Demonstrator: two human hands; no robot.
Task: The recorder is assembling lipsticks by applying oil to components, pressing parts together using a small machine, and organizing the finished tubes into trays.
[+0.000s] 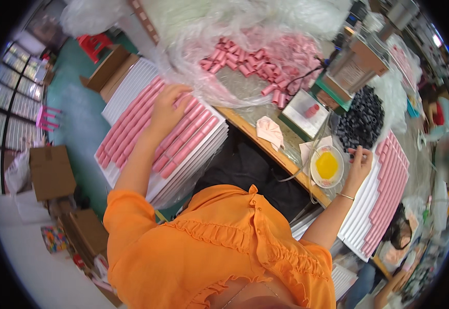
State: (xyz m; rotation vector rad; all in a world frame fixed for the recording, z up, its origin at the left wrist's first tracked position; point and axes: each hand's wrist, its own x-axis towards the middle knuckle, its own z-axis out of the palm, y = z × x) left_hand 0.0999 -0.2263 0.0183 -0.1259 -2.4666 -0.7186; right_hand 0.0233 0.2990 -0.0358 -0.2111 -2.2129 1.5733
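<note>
Tubes (192, 145), pink and laid end to end in long rows, cover most of the white grooved tray (109, 176) at the person's left. The left hand (167, 108) hangs over the far part of these rows, fingers bent, with a gap showing between thumb and forefinger; whether it grips a tube, I cannot tell. Several white edges show under this tray, one above another, along its near right side. Beyond its left edge runs green floor (72, 116), and a cardboard box (113, 72) stands close to the far corner.

Between the tray's right edge and the table's wooden edge (245, 130) lies a dark gap, where the person's lap shows. Loose pink tubes (258, 64) heap on clear plastic farther back on the table.

The right hand (359, 164) is at the near edge of a pile of black parts (361, 116), fingers bent; whether they pinch a part, I cannot tell. A bowl (339, 171) of yellow liquid sits just left of this hand, close to the table edge. To the hand's right, a second tray (357, 222) carries pink tubes along its right side, with uncovered white grooves on the left.
</note>
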